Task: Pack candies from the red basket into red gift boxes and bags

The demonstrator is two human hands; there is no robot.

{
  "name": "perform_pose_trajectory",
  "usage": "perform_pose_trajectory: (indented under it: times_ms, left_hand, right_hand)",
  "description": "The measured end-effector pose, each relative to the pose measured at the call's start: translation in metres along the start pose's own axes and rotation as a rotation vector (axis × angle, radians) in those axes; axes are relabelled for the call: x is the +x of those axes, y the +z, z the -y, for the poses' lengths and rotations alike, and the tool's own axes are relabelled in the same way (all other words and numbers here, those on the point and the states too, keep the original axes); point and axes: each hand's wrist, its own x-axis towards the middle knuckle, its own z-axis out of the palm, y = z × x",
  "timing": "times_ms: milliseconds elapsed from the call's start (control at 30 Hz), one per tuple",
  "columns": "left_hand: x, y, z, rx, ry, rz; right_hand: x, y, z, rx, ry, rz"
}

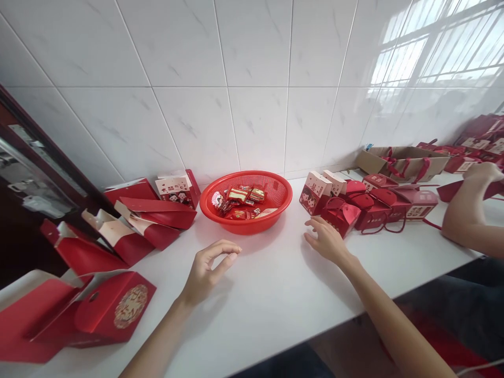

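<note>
My left hand [210,270] hovers over the white table, in front of the red plastic basket [246,227]. Its fingers are curved, with a gap to the thumb, and nothing shows in them. Inside the basket lie several wrapped snacks [238,195] in red and yellow packaging. My right hand [326,241] is empty, fingers apart, close in front of a closed red gift box [342,216]; whether it touches the box I cannot tell. Just behind stands a red and cream box [315,191] printed with cartoon figures.
Several red boxes with raised flaps [114,236] line the left side, a larger one [114,310] nearest me. Closed red boxes [378,205] stand at right, before a cardboard tray [405,157] with red ribbons. Another person's arm [472,210] reaches in there. A tiled wall [260,126] bounds the back.
</note>
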Motion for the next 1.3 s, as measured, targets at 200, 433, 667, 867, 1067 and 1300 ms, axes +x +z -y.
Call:
perform_pose_trajectory:
  times_ms: [200,433,667,867,1067,1300]
  left_hand:
    - [0.0,0.001,0.003,0.024,0.001,0.022]
    - [0.0,0.003,0.007,0.047,-0.008,0.057]
    - [-0.001,0.003,0.005,0.064,-0.017,0.08]
    - [-0.001,0.004,0.009,0.089,-0.024,0.088]
    - [-0.001,0.001,0.012,0.102,-0.028,0.092]
    - [-0.002,0.001,0.013,0.135,-0.014,0.131]
  right_hand:
    - [0.017,0.003,-0.011,-0.078,0.158,0.04]
    - [0.031,0.007,-0.027,-0.071,0.198,0.016]
    - [0.044,0.016,-0.038,0.027,0.075,-0.066]
    - [0.077,0.04,-0.02,0.229,-0.16,-0.07]
    - [0.114,0.054,-0.019,0.313,-0.011,-0.211]
    - [0.125,0.064,-0.04,0.336,0.118,-0.334]
